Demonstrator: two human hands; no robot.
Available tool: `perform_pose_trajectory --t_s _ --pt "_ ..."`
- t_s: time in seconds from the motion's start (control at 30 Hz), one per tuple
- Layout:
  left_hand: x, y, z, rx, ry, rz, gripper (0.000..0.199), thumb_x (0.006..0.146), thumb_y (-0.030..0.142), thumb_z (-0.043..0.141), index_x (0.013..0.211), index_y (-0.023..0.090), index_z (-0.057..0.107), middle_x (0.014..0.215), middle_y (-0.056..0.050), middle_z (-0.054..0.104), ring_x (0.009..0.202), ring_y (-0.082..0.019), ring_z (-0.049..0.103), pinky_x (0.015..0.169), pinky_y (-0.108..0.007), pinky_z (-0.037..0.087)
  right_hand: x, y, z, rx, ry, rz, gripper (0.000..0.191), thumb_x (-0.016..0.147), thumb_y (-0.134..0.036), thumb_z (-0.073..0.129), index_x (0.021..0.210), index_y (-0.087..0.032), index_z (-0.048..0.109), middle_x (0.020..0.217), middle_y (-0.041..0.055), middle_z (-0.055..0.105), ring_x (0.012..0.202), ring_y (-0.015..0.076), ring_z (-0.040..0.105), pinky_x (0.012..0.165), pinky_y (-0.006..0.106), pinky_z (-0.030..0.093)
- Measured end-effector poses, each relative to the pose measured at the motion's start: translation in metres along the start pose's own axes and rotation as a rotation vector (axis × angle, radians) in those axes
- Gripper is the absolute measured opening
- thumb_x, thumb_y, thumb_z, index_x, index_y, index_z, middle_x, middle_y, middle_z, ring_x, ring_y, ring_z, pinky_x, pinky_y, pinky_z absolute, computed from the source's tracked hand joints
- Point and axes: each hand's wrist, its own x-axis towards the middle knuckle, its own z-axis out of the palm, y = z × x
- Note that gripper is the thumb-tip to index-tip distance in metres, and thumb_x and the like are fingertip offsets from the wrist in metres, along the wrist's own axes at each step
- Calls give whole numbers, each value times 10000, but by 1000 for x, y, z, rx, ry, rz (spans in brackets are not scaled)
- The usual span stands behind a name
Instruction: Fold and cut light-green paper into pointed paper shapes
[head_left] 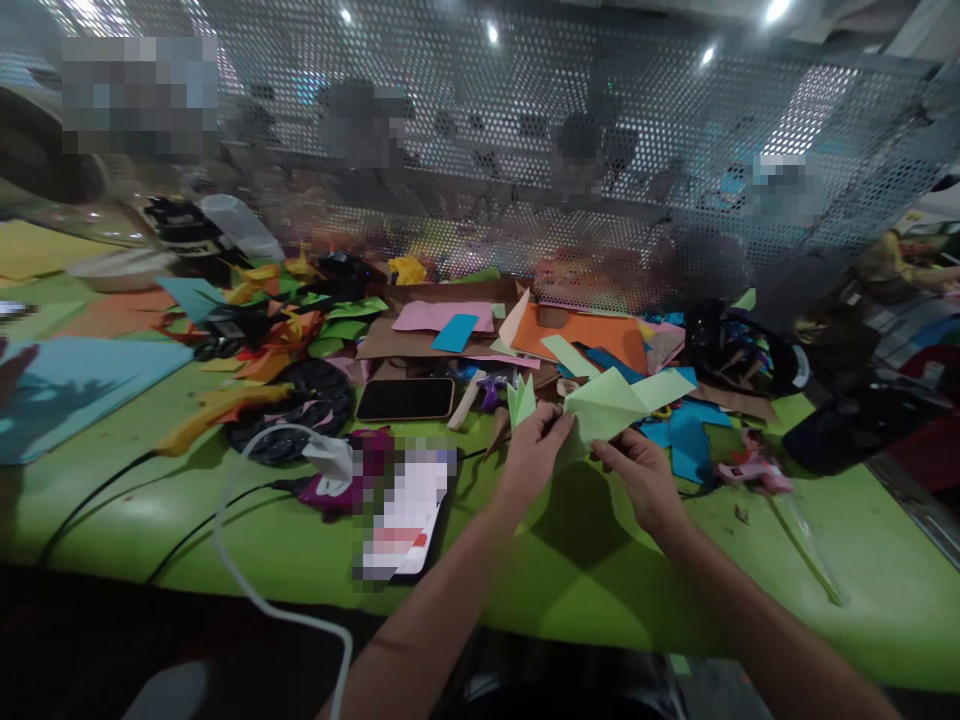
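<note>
A folded pale green paper (606,400) is held up above the green table (600,590), with pointed flaps sticking out at both sides. My left hand (534,450) pinches its left part between thumb and fingers. On its lower right edge, my right hand (641,475) closes thumb against fingers. The paper's shadow falls on the table below. Left of my left forearm lies a phone with a lit screen (409,515). Behind it rests a dark phone (405,399), near a small purple object (493,391).
A yellow glue gun (217,415) lies over a black round tray (330,385); a magenta power adapter (349,480) has a white cable. Coloured paper (585,332) is piled at the back before a perforated metal screen (480,130). A pink glue gun (754,470) and black bottle (862,420) stand right.
</note>
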Motion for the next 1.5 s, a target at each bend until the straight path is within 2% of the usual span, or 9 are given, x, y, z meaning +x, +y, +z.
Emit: perform_pose_trajectory --t_s 0.23,0.37,0.63,0.77,0.9,1.1,1.17,1.27,1.5 --pt "3 -5 1 -142 14 -65 253 831 445 612 796 194 610 802 -21 595 806 -162 519 744 -267 434 2 0 -4 -19 -28 -59 246 759 -447 728 727 -205 697 676 8 621 634 149 484 601 281 392" --pt "3 -3 0 -133 40 -79 241 838 428 609 789 192 615 797 -9 604 798 -147 519 728 -244 421 0 -6 -2 -7 -20 -49 216 747 -427 735 733 -213 710 668 4 619 634 149 488 601 279 393" --pt "2 -11 1 -131 -39 -30 257 885 431 589 923 182 645 916 -31 640 865 -154 559 824 -266 443 1 1 -3 46 -9 -4 173 728 -367 735 799 -210 727 720 10 667 641 150 503 606 280 392" --pt "1 -10 3 -134 -80 5 252 871 414 614 944 174 639 932 -39 657 868 -160 566 802 -264 450 2 4 -5 27 10 -10 190 738 -372 730 831 -207 725 760 20 679 668 156 515 616 279 392" --pt "1 -7 4 -104 -66 11 241 860 394 622 917 160 642 872 -34 646 831 -158 558 772 -263 447 3 4 -5 21 15 -6 198 733 -393 735 759 -199 708 694 10 643 633 144 484 594 272 376" --pt "-1 -1 5 -46 -52 36 207 845 364 610 883 165 655 870 -34 651 825 -161 560 779 -274 447 4 3 -2 80 40 33 224 672 -382 774 789 -198 721 717 10 655 623 138 477 579 269 376" --pt "-3 3 6 -42 -70 25 200 836 354 610 872 163 653 869 -42 663 826 -171 571 772 -279 457 4 2 -1 87 80 55 208 626 -358 793 704 -188 702 653 6 631 595 135 466 558 269 364" --pt "-5 6 8 -77 -114 17 195 825 329 613 913 161 658 895 -57 685 861 -189 599 799 -294 480 5 5 0 135 141 83 196 575 -323 797 589 -185 659 556 -10 578 539 120 435 528 270 341" --pt "-5 4 11 -99 -125 13 217 839 321 599 963 159 673 963 -65 713 942 -202 623 851 -297 491 8 15 2 262 166 111 152 546 -290 773 591 -189 670 540 -18 578 510 108 431 512 264 345"
